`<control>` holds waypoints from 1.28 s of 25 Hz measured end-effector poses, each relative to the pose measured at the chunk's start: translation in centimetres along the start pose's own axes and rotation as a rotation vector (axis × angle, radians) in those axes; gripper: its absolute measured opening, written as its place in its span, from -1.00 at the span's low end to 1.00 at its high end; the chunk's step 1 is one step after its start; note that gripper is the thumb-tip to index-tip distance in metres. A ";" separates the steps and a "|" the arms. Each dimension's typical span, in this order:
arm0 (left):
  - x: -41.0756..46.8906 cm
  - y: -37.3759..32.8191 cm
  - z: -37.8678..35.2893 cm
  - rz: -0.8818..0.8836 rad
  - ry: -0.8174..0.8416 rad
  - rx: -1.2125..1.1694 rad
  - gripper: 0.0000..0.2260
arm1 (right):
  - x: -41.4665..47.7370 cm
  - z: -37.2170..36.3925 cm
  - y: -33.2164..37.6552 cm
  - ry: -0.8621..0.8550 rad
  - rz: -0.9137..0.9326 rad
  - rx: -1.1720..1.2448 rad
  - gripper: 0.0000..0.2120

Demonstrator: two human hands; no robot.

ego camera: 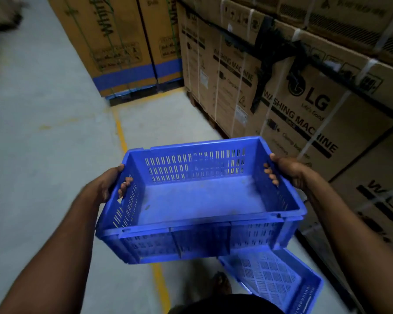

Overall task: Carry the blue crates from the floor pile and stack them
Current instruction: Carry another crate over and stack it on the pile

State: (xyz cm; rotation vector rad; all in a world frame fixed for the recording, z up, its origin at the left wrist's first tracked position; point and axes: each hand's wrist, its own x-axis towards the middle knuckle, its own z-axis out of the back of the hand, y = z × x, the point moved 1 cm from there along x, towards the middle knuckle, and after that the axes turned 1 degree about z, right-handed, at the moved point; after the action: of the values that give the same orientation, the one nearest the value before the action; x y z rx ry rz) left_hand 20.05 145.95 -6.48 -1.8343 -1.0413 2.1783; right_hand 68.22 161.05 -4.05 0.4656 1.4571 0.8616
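While the left hand [104, 186] and right hand [288, 171] clasp the end handles of an empty blue crate [197, 200] carried at waist height, a second crate [275, 277] lies underfoot, a likely trip hazard beside the washing-machine cartons [304, 105].

The blue crate [200, 200] is moulded plastic, slotted on its walls, its smooth base dulled with dust. A second crate [275, 277] is the same plastic with a grid bottom. The cartons [304, 105] are matt brown cardboard, bound with pale straps. The floor [43, 143] is matt grey concrete.
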 end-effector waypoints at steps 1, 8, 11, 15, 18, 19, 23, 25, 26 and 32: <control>-0.9 0.7 1.0 0.002 -0.009 0.002 -0.46 | -0.3 -0.8 -0.5 0.012 -0.012 -0.002 -0.59; -5.9 10.3 8.4 -0.211 -0.258 -0.067 -0.47 | -5.2 -8.3 -6.0 -0.126 0.198 -0.176 -0.62; -8.0 15.8 9.9 -0.395 -0.501 -0.012 -0.48 | -8.6 -10.7 -8.9 -0.281 0.397 -0.394 -0.59; -11.4 23.2 11.8 -0.480 -0.695 0.037 -0.38 | -10.5 -11.6 -13.7 -0.334 0.557 -0.504 -0.35; -14.4 28.2 12.2 -0.462 -0.786 0.002 -0.31 | -10.9 -12.1 -16.0 -0.264 0.589 -0.498 -0.37; -15.6 29.8 12.2 -0.457 -0.821 -0.031 -0.31 | -11.4 -12.3 -16.4 -0.241 0.608 -0.475 -0.40; -20.1 36.5 11.9 -0.424 -0.908 -0.207 -0.33 | -13.5 -13.0 -17.4 0.009 0.422 -0.298 -0.44; -22.4 39.8 12.0 -0.386 -0.905 -0.309 -0.38 | -14.5 -13.2 -17.8 0.153 0.291 -0.281 -0.48; -23.5 41.3 12.0 -0.365 -0.891 -0.360 -0.39 | -15.1 -13.5 -18.2 0.214 0.265 -0.294 -0.48; -31.9 51.8 13.2 -0.278 -0.868 -0.560 -0.46 | -19.8 -18.1 -22.1 0.380 0.289 -0.448 -0.47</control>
State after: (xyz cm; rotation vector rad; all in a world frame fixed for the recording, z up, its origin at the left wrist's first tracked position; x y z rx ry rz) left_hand 33.93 85.35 -8.48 -0.6747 -2.0683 2.6972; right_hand 57.55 128.33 -9.22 0.1781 1.4949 1.5313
